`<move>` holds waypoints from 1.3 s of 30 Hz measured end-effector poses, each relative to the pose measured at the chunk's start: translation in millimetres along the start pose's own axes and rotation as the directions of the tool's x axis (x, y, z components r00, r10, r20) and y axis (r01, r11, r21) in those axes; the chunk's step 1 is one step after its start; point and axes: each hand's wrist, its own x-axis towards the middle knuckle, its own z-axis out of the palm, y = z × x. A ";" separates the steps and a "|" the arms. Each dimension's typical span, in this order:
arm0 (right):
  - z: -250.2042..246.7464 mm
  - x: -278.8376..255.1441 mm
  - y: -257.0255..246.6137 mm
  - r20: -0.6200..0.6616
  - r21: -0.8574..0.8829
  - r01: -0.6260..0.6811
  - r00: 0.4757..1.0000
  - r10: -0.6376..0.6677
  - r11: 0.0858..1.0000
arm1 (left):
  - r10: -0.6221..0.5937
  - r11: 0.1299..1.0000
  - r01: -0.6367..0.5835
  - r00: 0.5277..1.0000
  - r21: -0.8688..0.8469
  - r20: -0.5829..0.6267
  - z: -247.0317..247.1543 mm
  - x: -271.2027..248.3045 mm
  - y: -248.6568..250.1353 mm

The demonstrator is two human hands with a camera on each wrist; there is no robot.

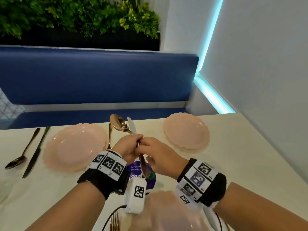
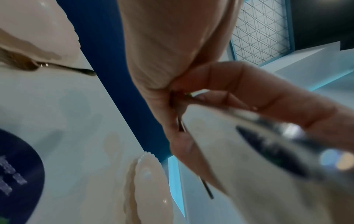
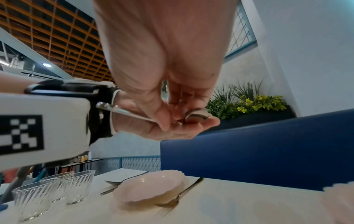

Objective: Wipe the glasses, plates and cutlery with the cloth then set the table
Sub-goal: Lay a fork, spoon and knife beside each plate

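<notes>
Meeting above the table, left hand and right hand both pinch spoon and knife — handles down.

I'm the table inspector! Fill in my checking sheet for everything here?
Surface: pale table.
Job's things: spoon and knife held in the air; three pink plates; forks; black spoon; black knife; glasses; cloth: nothing seen.
Clutter: purple disc.
Grippers: left hand and right hand grip the handles.
Cables: black cable.
Surroundings: blue bench, plants.
</notes>
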 end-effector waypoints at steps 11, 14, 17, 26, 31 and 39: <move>-27.4 -53.0 51.5 -0.107 -0.174 0.251 0.957 -0.271 0.952 | -0.166 0.918 0.194 0.980 -0.346 0.108 54.2 5.8 -10.0; -28.1 -63.6 55.5 -0.256 0.048 0.256 0.937 -0.236 0.965 | -0.161 0.894 0.154 0.987 -0.420 0.019 40.3 19.5 -5.5; -37.0 -67.6 50.4 -0.376 0.355 0.223 0.923 -0.080 0.908 | -0.163 0.886 0.114 0.984 -0.450 -0.071 22.8 30.0 -1.4; -67.7 -5.8 98.0 -0.293 0.600 -0.290 0.787 0.542 0.746 | -0.076 0.948 -0.018 0.956 -0.317 -0.282 -28.2 44.1 4.3; -17.8 55.8 122.7 0.003 0.355 -0.594 0.773 0.635 0.721 | -0.030 0.982 -0.011 0.976 -0.186 -0.217 -41.8 39.9 4.2; 67.6 106.3 161.0 0.180 0.116 -0.816 0.578 0.796 0.566 | 0.087 0.996 -0.091 0.978 -0.013 -0.188 -72.1 33.2 0.9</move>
